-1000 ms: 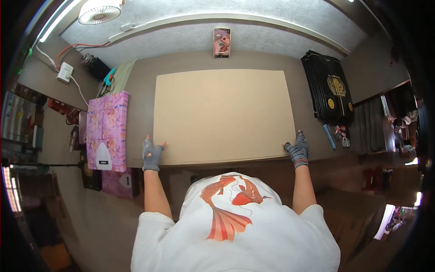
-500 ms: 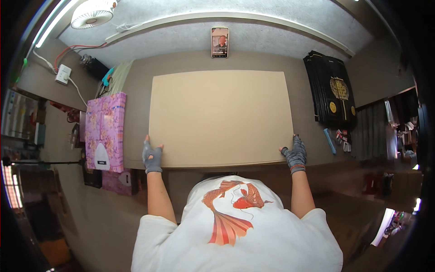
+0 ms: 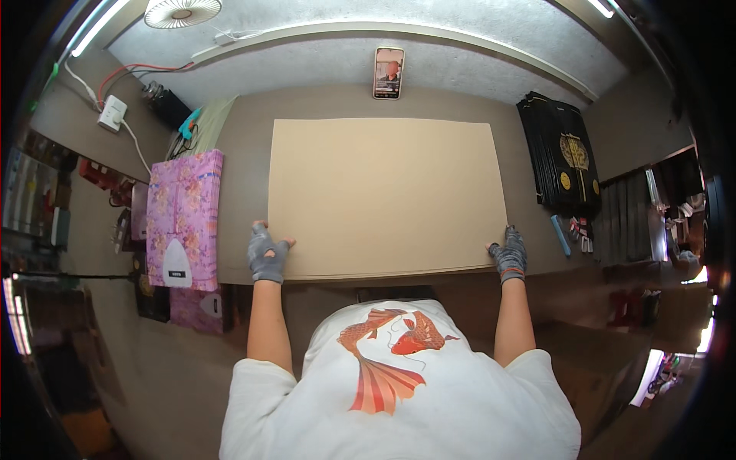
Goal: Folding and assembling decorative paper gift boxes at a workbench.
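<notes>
A large, flat tan cardboard sheet (image 3: 387,195) lies on the table before me, with the edges of at least one more sheet showing under its front edge. My left hand (image 3: 267,256), in a grey fingerless glove, grips the left side near the front corner, thumb over the top. At the opposite side my right hand (image 3: 510,254), in a matching glove, holds the right edge the same way. The other fingers of both hands are partly hidden beside or beneath the cardboard.
Left of the cardboard sits a purple floral package (image 3: 184,215), with turquoise-handled scissors (image 3: 188,124) behind it. A phone (image 3: 389,73) stands at the back. Black folded bags (image 3: 563,153) lie at the right, near a blue stick-like object (image 3: 560,235). A power strip (image 3: 113,113) is far left.
The whole view has shifted slightly, so the cardboard, phone and left-hand package appear farther right. Both hands keep their places at the cardboard's side edges.
</notes>
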A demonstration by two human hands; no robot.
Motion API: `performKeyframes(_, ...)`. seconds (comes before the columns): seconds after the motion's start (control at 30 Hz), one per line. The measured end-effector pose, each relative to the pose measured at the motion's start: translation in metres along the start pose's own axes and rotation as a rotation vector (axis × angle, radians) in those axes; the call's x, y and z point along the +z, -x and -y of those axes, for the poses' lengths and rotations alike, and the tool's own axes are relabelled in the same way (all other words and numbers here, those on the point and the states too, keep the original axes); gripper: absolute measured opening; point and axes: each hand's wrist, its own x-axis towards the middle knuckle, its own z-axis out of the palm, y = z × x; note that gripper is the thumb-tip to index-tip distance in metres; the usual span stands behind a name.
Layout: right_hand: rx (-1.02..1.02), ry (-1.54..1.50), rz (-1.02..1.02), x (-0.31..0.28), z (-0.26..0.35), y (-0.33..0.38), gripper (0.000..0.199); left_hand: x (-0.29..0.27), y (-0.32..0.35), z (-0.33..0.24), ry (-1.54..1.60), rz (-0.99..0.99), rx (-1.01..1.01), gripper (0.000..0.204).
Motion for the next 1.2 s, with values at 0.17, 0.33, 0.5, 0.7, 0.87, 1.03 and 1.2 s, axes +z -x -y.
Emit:
performKeyframes(0.17, -0.017, -0.077, -0.045, 0.009, -0.012, -0.001, 0.087, -0.007, -0.027, 0.023, 0.117, 0.148, 0.000, 0.052)
performKeyframes(0.33, -0.061, 0.015, 0.006, -0.007, -0.006, -0.002, 0.082, -0.023, -0.043, 0.039, 1.016, 0.588, -0.182, 0.034)
performKeyframes(0.5, -0.008, -0.337, -0.012, -0.025, -0.064, -0.032, 0.068, -0.035, -0.067, 0.045, 1.109, 0.813, -0.221, 0.030)
performKeyframes(0.7, 0.135, -1.684, 0.717, -0.044, -0.030, -0.044, 0.047, -0.034, -0.075, 0.062, 0.989, 0.814, -0.191, 0.031)
performKeyframes(0.87, 0.254, -1.467, 0.636, -0.027, -0.009, -0.063, 0.057, -0.065, -0.079, 0.023, 0.664, 0.774, -0.194, 0.040)
performKeyframes(1.03, -0.155, -0.947, 0.344, -0.032, 0.009, -0.062, 0.063, -0.088, -0.040, -0.064, 0.407, 0.366, 0.413, 0.060)
performKeyframes(1.2, -0.106, -1.044, 0.377, -0.061, 0.034, -0.053, 0.064, -0.066, -0.016, -0.134, 0.045, 0.365, 0.735, 0.080)
